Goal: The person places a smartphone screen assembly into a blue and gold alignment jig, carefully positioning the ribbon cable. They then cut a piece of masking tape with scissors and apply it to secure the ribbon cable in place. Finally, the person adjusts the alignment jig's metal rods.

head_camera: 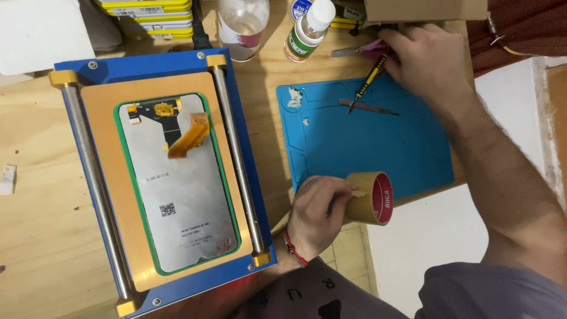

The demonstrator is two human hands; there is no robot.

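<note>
left hand (319,210): grip closed around a roll of tan tape (369,198) with a red core, held at the near edge of the blue mat (378,147)
right hand (422,56): reaching to the far edge of the mat, fingers curled on a yellow-and-black tool (366,82); how tight the grip is I cannot tell
beside the tool: a slim metal blade (369,107) lying on the mat
left of the mat: a blue press frame (159,177) on the wooden surface (41,224), bearing a phone screen panel (177,183) with an orange flex cable (189,136)
far edge: two bottles (307,29)
</note>
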